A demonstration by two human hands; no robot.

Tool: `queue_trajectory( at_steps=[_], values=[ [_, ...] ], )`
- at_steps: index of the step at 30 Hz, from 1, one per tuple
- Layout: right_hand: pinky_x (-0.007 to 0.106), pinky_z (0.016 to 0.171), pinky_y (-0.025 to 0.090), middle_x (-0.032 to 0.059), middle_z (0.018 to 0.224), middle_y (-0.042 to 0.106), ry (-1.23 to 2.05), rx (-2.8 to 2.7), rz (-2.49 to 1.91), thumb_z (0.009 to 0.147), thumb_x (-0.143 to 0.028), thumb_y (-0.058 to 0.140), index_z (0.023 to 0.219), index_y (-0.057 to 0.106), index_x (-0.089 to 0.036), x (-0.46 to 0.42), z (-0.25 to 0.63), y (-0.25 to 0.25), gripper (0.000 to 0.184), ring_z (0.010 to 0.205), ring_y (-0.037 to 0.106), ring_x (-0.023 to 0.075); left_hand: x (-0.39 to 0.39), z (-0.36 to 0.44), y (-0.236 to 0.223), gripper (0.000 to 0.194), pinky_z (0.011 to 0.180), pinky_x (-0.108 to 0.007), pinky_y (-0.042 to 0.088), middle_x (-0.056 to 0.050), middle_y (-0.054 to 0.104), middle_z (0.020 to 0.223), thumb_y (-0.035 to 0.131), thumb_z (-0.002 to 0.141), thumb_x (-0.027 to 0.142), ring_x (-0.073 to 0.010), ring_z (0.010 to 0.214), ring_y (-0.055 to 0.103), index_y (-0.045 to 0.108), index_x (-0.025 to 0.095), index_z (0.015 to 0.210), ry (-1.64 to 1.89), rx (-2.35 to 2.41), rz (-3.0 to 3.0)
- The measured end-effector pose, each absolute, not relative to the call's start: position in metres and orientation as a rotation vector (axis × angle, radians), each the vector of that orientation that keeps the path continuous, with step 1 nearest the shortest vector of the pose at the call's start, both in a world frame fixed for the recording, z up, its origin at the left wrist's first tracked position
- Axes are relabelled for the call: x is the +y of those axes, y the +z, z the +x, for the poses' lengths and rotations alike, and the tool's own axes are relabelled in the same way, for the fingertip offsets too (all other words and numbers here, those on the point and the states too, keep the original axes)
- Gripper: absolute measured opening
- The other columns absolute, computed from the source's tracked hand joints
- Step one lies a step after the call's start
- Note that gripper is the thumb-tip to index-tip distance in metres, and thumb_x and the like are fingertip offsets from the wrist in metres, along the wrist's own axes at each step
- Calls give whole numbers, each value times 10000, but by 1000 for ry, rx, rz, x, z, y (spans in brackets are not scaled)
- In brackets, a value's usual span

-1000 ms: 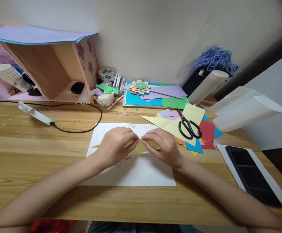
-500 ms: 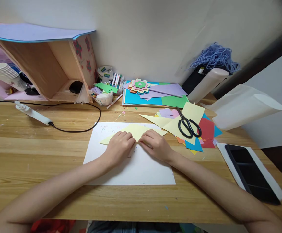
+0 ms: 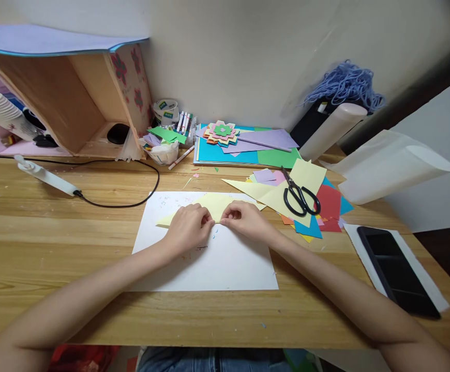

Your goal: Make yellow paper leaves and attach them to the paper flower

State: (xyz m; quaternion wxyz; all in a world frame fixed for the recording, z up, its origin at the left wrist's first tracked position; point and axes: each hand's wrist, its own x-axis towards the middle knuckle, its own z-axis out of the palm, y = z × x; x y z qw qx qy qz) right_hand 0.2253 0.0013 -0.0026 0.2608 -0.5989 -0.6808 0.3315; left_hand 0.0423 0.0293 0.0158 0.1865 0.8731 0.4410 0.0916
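A pale yellow sheet of paper [image 3: 214, 204] lies over a white sheet [image 3: 225, 266] on the wooden table. My left hand [image 3: 190, 225] pinches its near edge close to the middle. Right beside it, my right hand [image 3: 244, 218] pinches the same edge, thumb and fingertips pressed together. The edge between the fingertips looks narrowly folded, though the fingers partly cover it. To the right, black-handled scissors [image 3: 300, 199] rest on yellow paper offcuts [image 3: 279, 199] above other coloured scraps.
A phone [image 3: 398, 271] lies at the right. A white glue gun [image 3: 48, 177] with a black cable sits at the left. Behind are a cardboard box [image 3: 130, 98], a cup of scraps [image 3: 165, 154], a layered paper flower [image 3: 222, 133] on coloured sheets, and rolled white paper [image 3: 395, 165].
Both hands stay on the yellow paper's near edge. My right hand's fingers have shifted into a tighter thumb-and-finger pinch. The whole view has tilted slightly.
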Motion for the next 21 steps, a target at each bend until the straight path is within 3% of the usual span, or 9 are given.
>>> queue_trajectory(
  at_steps=[8,21],
  values=[
    [220,535,368,-5,684,616,885,-1816,-1769,686,-286,608,651,608,-184,2,229,3,108,618,531,114,36,41,22,244,623,-290,364,-61,623,774,525,767,388,-208,754,560,604,179,669,173,1362,2355],
    [219,518,369,-1,681,619,1016,-1865,-1897,659,-287,594,662,629,-193,10,250,13,101,614,542,124,46,36,35,210,560,-272,348,-30,666,699,508,703,341,-194,667,582,603,197,584,-21,1369,2247]
  ],
)
